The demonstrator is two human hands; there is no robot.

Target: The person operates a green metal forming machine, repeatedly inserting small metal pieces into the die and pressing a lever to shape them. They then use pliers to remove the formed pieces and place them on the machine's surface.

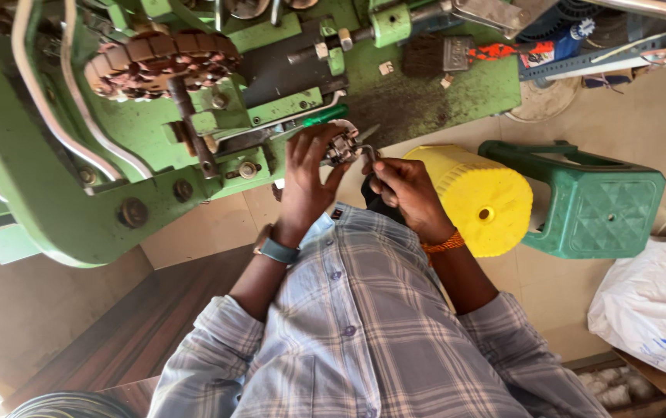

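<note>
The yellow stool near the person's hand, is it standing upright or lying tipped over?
Tipped over. The yellow stool lies on its side beside the green stool; its round end with a small hole faces the camera.

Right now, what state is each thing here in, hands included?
Left hand: gripping the metal part.
Right hand: closed, fingertips at the part.
Metal part: held up between both hands, off the machine.
Yellow drum: lying on its side.
Green stool: tipped on its side.
White bag: crumpled on the floor.
Screwdriver: lying on the green machine.
</note>
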